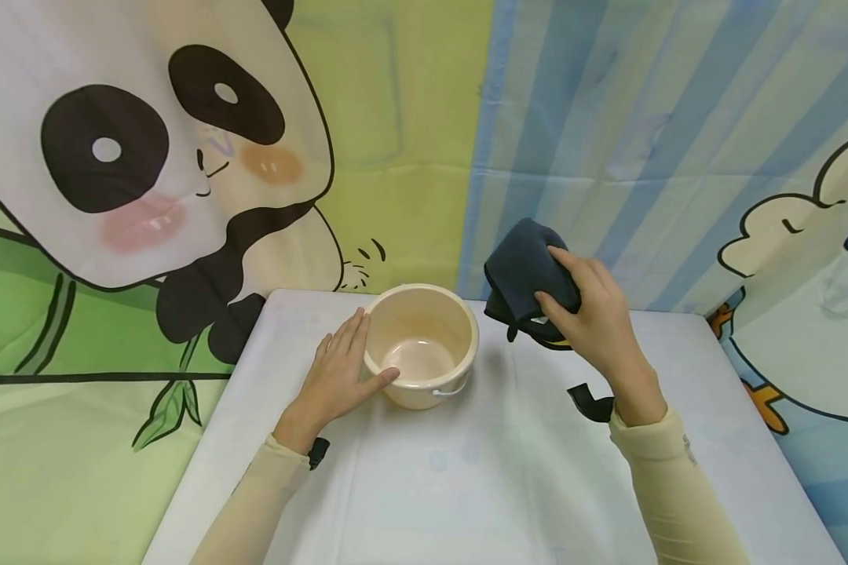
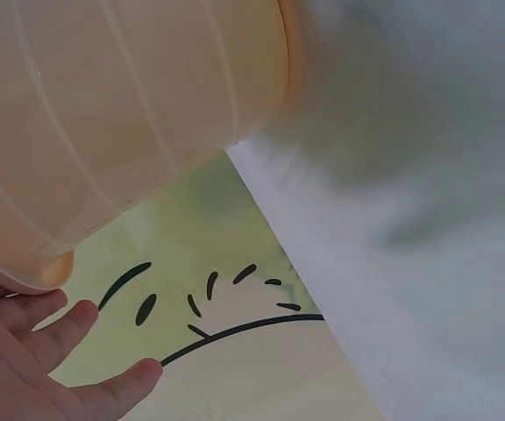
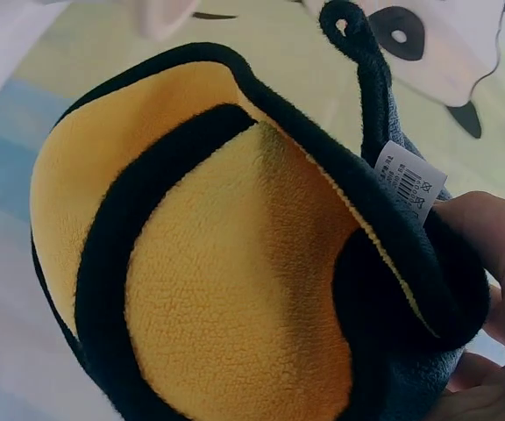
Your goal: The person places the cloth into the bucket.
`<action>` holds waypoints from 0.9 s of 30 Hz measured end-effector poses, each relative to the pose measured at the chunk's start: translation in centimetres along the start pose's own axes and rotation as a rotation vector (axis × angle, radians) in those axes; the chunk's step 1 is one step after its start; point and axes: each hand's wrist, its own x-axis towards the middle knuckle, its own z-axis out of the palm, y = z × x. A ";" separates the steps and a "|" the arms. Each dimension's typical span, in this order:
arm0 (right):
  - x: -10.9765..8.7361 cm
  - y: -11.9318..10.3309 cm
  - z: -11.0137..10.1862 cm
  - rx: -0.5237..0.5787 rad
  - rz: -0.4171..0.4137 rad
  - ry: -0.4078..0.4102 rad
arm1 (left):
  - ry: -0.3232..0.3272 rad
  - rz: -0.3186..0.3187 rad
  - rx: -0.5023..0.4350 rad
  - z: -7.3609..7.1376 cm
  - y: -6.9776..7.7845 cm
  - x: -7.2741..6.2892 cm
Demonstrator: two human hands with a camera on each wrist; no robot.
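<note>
Showing cream sleeves (image 1: 257, 498) nearest, over a white-covered table (image 1: 410, 502). Apparently steadying a cream bucket (image 1: 424, 322) with the left hand (image 1: 339, 365) straight-fingered against its left side, not grasping. Pinching a folded blue-and-yellow towel (image 1: 530, 267) in the right hand (image 1: 601, 322), raised right of the bucket; likely mid-handling, calling for a steady bucket and firm pinch. Unable to read the label (image 3: 410, 178) or see fully behind the towel.

Between the hands, the cream bucket (image 1: 417, 398) blocks a low sideways pass, its handle (image 1: 455, 389) jutting on the right hand's (image 1: 599, 323) side. The bucket's mouth is accessible from above, except where the left hand (image 1: 334, 374) overlaps its rim. A narrow gap shows before the dark cloth (image 1: 530, 267) gripped opposite. Nearer the person than both hands, the white tabletop (image 1: 452, 486) leaves wide passage; beyond them, the printed backdrop (image 1: 410, 196) bars the way.
</note>
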 end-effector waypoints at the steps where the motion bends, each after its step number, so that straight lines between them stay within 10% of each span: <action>1: 0.4 -0.3 0.0 0.001 -0.010 0.002 | 0.000 0.001 0.000 0.0 0.0 0.0; 17: 4.3 -5.3 4.2 0.134 -0.147 -0.073 | -0.016 -0.015 0.004 -0.2 0.2 0.2; 27: 4.1 -6.0 9.6 0.216 -0.060 -0.221 | -0.023 -0.022 -0.003 -0.1 0.1 0.1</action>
